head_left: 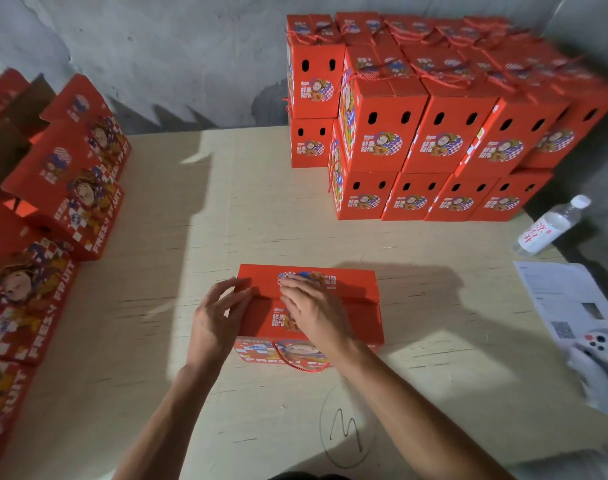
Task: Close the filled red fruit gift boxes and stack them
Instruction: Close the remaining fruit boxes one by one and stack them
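Head view — both hands [267, 313] atop the red box [351, 306].

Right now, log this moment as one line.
step: closing lid | box: on table | left hand: at left edge | right hand: flat on flaps | stack: far right

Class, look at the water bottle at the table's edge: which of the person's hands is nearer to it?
Right. The right hand rests on top of the red box, on the side toward the water bottle. The left hand is at the box's far end, farther from the bottle.
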Demonstrator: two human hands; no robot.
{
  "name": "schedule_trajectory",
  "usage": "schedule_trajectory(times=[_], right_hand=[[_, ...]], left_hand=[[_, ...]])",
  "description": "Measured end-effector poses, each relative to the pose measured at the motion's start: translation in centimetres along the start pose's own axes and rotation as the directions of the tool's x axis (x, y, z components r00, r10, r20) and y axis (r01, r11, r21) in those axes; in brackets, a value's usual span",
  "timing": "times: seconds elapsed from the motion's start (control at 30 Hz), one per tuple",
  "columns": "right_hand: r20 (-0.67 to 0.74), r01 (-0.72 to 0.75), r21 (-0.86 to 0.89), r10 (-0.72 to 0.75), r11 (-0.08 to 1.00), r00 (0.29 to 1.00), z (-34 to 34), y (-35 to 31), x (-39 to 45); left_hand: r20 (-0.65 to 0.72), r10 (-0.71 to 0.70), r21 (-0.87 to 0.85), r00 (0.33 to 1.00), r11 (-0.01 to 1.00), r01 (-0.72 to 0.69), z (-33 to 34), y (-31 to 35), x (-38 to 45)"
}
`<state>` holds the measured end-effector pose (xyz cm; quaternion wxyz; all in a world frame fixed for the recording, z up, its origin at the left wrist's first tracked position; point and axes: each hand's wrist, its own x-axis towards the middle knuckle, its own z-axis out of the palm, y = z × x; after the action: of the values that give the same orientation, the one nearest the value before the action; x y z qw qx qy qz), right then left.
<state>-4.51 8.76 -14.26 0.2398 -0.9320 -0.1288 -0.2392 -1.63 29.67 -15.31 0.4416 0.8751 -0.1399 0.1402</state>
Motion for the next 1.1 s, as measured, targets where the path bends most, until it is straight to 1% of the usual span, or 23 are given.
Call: schedule_trajectory(times=[0.03,0.1,0.2,0.27,0.3,0.4,0.43,0.5,0.53,0.57,0.63,0.7,0.77,0.87,0.93,0.97,1.0,1.03,1.07,1.1], right_hand=[[-0.028,-0.024,0.029,0.025,0.999,0.999,-0.4,0.4,-0.4],[-0.016,-0.019,0.080,0.020,0.997,1.000,-0.8,0.6,-0.3],[0.080,0.027,0.136,-0.038,0.990,0.996,-1.5,1.5,0.5],[0.150,0.017,0.163,-0.042,0.986,0.988,-2.2,2.4,0.3],[0.142,-0.009,0.155,-0.013,0.988,0.990,-2.7,3.0,-0.3],[0.028,-0.096,0.172,0.092,0.980,0.995,-3.9,3.9,-2.4],[0.030,-0.096,0.189,0.092,0.977,0.995,-4.3,4.0,-2.6],[0.116,-0.088,0.208,0.064,0.974,0.991,-5.1,4.7,-2.3],[0.162,-0.081,0.194,0.050,0.978,0.986,-5.6,5.1,-2.4],[0.178,-0.072,0.167,0.042,0.983,0.983,-6.1,5.5,-2.8],[0.137,-0.073,0.126,0.055,0.989,0.989,-7.1,6.4,-4.2],[0.076,-0.104,0.101,0.096,0.989,0.992,-7.9,7.2,-5.7],[0.064,-0.124,0.044,0.121,0.991,0.991,-8.1,7.4,-6.5],[0.094,-0.135,-0.014,0.136,0.991,0.986,-8.6,7.6,-6.1],[0.156,-0.115,-0.035,0.119,0.993,0.981,-9.0,8.1,-5.0],[0.215,-0.124,-0.071,0.137,0.990,0.967,-9.1,8.4,-4.2],[0.285,-0.175,-0.120,0.203,0.977,0.937,-9.1,8.7,-3.2],[0.349,-0.252,-0.160,0.294,0.954,0.890,-8.9,8.7,-2.3],[0.390,-0.317,-0.184,0.365,0.930,0.845,-8.7,8.6,-1.6],[0.399,-0.355,-0.191,0.403,0.915,0.823,-8.4,8.5,-1.2]], left_hand=[[0.002,-0.002,-0.005,1.000,1.000,0.002,0.1,0.0,0.0],[0.005,-0.003,-0.012,1.000,1.000,0.003,0.0,0.0,0.0],[0.026,-0.001,-0.025,1.000,1.000,0.002,0.0,-0.1,0.1],[0.032,-0.005,-0.031,0.999,1.000,0.006,-0.1,-0.1,0.1],[0.041,-0.009,-0.028,0.999,1.000,0.010,-0.2,-0.1,0.1],[0.046,-0.014,-0.031,0.999,0.999,0.016,-0.1,-0.4,0.1],[0.046,-0.016,-0.035,0.999,0.999,0.018,-0.1,-0.6,0.1],[0.046,-0.022,-0.052,0.999,0.998,0.024,0.1,-0.7,0.2],[0.052,-0.025,-0.065,0.998,0.998,0.028,0.1,-0.8,0.2],[0.057,-0.026,-0.073,0.998,0.997,0.030,0.1,-1.0,0.2],[0.059,-0.026,-0.079,0.998,0.996,0.030,0.2,-1.2,0.1],[0.058,-0.030,-0.078,0.998,0.996,0.034,0.3,-1.2,0.1],[0.057,-0.028,-0.051,0.998,0.998,0.031,0.1,-0.7,0.1],[0.094,-0.003,0.003,0.996,1.000,0.002,-0.5,0.3,-0.5],[0.132,-0.009,0.058,0.991,0.998,0.002,-0.9,1.0,-1.0],[0.157,-0.027,0.082,0.987,0.997,0.014,-1.3,1.4,-1.4],[0.187,-0.039,0.104,0.982,0.994,0.020,-1.5,1.9,-1.7],[0.223,-0.032,0.140,0.974,0.990,0.000,-1.7,2.4,-2.1],[0.269,-0.018,0.200,0.963,0.979,-0.038,-1.8,2.7,-2.5],[0.314,-0.024,0.260,0.949,0.963,-0.062,-1.7,2.9,-2.9]])
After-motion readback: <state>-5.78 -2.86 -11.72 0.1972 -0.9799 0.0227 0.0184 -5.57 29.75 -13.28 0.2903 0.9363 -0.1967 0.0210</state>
